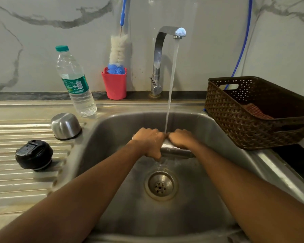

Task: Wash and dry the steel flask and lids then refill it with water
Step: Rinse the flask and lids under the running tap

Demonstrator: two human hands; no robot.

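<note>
The steel flask [174,149] lies sideways over the sink [116,130], under the running stream from the tap [167,32]. My left hand [149,142] grips its left part and my right hand [181,138] grips its right part; most of the flask is hidden by them. Water runs off it toward the drain [161,185]. On the ribbed drainboard at the left, the steel cup lid [65,126] stands upside down. The black stopper lid [33,154] sits nearer to me.
A plastic water bottle [75,83] with a green cap stands behind the lids. A red cup [114,85] holds a bottle brush [118,50] against the wall. A brown woven basket [249,123] with a checked cloth [254,111] sits at the sink's right.
</note>
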